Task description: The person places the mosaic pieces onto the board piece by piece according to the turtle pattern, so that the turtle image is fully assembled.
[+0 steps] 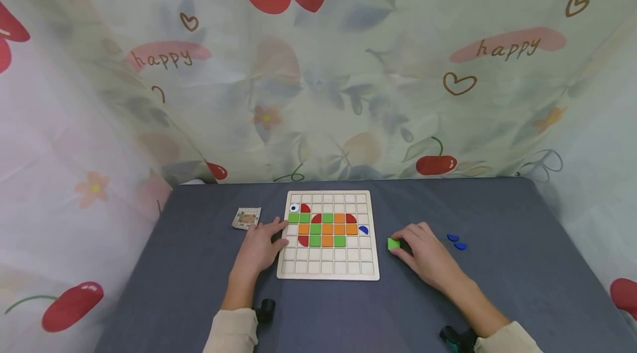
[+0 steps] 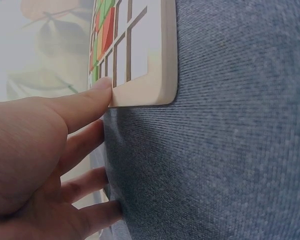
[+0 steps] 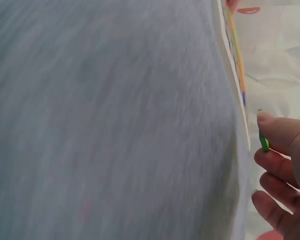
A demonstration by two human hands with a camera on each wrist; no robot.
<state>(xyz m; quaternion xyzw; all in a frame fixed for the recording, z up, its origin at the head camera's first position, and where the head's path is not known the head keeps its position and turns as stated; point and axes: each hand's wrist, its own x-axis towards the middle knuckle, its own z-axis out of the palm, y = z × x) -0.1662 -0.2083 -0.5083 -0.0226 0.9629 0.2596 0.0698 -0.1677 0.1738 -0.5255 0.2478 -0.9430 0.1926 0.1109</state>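
Observation:
A pale wooden grid board (image 1: 327, 274) lies on the table, with red, green, orange and blue tiles in several of its cells. A round eye tile (image 1: 294, 208) sits near its upper left corner. My left hand (image 1: 260, 246) rests at the board's left side; in the left wrist view its thumb (image 2: 85, 102) touches the frame and the fingers are spread loosely. To the right of the board, my right hand (image 1: 422, 250) pinches a green square tile (image 1: 392, 244) between thumb and fingers. The right wrist view shows that tile (image 3: 263, 140) edge-on, apart from the board.
Two blue half-round tiles (image 1: 456, 242) lie on the dark cloth right of my right hand. A small pattern card (image 1: 246, 218) lies left of the board, just beyond my left hand. A printed curtain (image 1: 338, 93) hangs behind the table (image 1: 328, 320).

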